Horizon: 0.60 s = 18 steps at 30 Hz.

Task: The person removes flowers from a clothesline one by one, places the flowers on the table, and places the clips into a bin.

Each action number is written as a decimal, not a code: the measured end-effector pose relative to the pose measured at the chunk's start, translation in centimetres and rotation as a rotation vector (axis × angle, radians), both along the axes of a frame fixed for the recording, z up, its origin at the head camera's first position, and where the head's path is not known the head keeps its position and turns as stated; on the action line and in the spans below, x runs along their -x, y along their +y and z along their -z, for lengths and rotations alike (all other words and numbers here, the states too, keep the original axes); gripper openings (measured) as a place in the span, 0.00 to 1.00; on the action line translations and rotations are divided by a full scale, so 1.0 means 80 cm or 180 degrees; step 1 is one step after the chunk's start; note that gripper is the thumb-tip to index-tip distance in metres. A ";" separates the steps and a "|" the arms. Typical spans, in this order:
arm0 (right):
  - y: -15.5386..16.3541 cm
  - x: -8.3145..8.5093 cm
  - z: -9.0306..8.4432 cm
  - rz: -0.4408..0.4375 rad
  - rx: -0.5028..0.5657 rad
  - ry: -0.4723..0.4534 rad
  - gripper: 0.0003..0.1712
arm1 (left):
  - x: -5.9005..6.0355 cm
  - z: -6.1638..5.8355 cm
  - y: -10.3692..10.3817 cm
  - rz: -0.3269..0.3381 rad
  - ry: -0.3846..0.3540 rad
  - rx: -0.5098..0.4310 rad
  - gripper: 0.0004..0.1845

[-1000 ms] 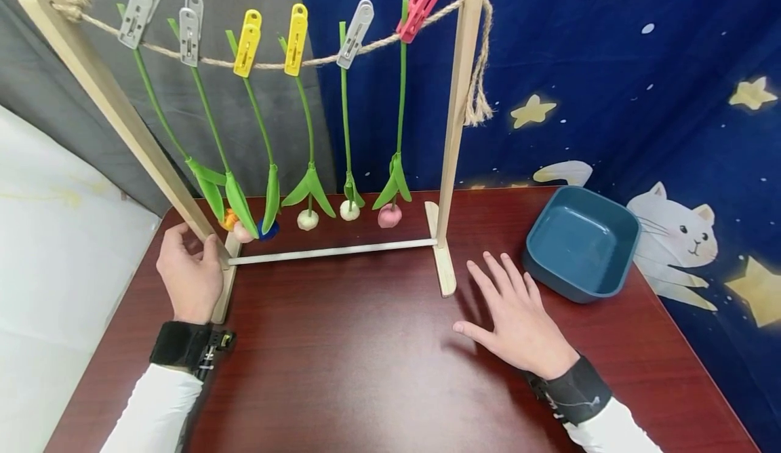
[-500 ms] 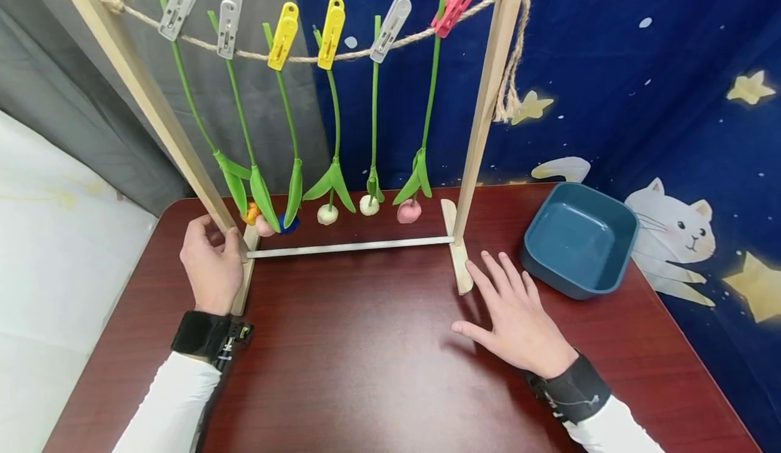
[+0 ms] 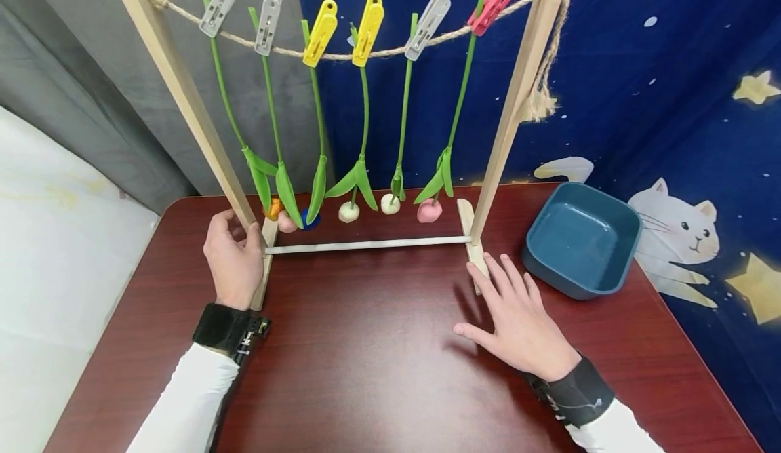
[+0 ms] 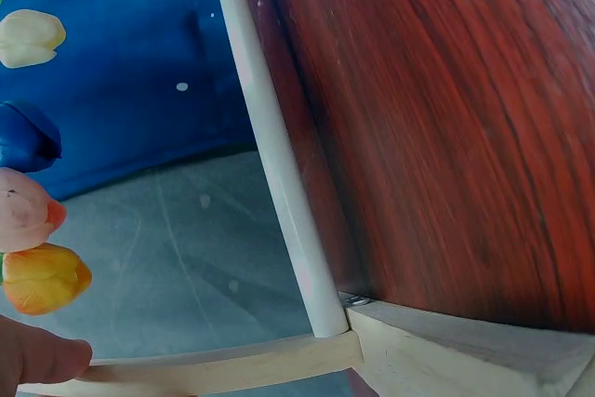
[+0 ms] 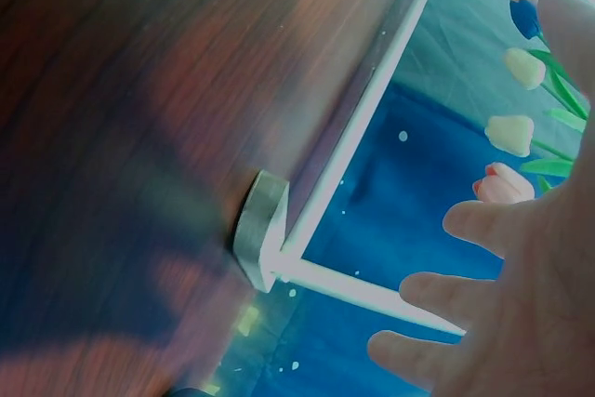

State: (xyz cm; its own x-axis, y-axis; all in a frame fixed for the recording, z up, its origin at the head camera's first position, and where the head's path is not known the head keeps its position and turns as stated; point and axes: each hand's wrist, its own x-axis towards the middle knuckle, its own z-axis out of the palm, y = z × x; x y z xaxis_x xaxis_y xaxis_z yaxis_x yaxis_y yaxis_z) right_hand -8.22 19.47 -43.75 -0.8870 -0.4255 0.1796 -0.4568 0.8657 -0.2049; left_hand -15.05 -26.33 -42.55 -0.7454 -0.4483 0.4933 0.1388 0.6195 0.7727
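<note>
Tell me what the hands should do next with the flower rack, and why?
Probably the right hand should take hold of the right post. It lies flat and open beside it, while the left hand already grips the left post of the rack.

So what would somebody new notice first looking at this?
Probably the wooden rack with a rope line at the back of the dark red table, where coloured plastic pegs hold six fake tulips hanging head down. The left hand grips the rack's left post; the right hand lies flat near its right foot, beside a teal square bowl.
</note>
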 end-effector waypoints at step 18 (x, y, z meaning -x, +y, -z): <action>-0.031 -0.002 -0.007 -0.0006 -0.0095 -0.0152 0.64 | -0.007 -0.004 -0.002 0.0067 0.0042 -0.0006 0.18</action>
State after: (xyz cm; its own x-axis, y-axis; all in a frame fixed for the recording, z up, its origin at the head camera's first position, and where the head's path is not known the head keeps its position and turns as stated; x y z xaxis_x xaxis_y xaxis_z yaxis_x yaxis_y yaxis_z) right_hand -8.03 17.00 -43.17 -0.8934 -0.4317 0.1244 -0.4488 0.8708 -0.2008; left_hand -14.49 -26.46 -42.22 -0.7483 -0.4334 0.5023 0.1619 0.6149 0.7718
